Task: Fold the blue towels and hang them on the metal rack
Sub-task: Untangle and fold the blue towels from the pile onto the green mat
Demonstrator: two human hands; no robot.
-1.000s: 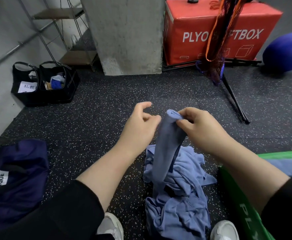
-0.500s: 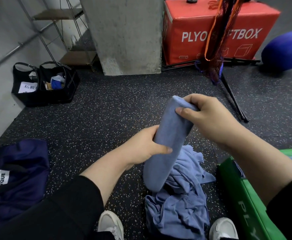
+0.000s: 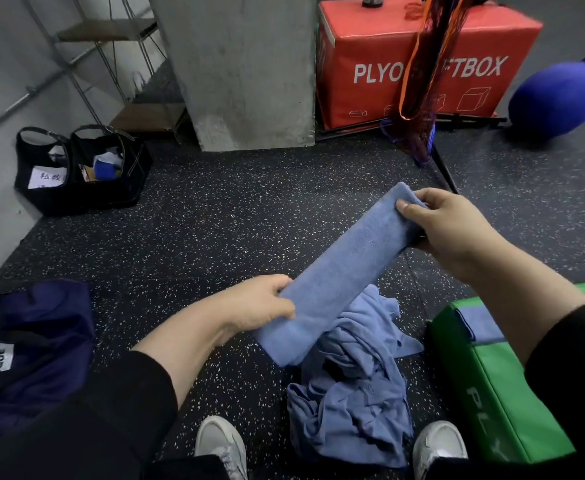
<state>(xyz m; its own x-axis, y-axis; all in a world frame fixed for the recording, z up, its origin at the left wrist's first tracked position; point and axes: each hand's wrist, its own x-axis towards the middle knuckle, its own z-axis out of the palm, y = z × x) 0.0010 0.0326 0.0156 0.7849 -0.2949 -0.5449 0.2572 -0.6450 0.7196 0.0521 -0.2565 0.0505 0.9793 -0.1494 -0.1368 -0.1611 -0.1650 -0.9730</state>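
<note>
A blue towel (image 3: 339, 271) folded into a long narrow strip stretches diagonally between my hands, above the floor. My left hand (image 3: 260, 303) grips its lower near end. My right hand (image 3: 447, 226) pinches its upper far end. Below it a crumpled heap of blue towels (image 3: 353, 403) lies on the speckled floor between my shoes. Another folded blue towel (image 3: 481, 323) lies on the green soft box (image 3: 499, 403) at my right. A metal rack (image 3: 118, 64) with wooden shelves stands at the far left against the wall.
A concrete pillar (image 3: 249, 71) rises ahead, with a red soft box (image 3: 405, 64) and a hanging orange-trimmed net (image 3: 419, 98) to its right. A blue ball (image 3: 558, 95) lies far right. Black bags (image 3: 79, 168) sit at the left wall; a dark navy bag (image 3: 31, 348) lies near left.
The towel went from hanging upright to a taut slanted strip. My left hand slid down to its lower end while my right hand moved right and away with the top end.
</note>
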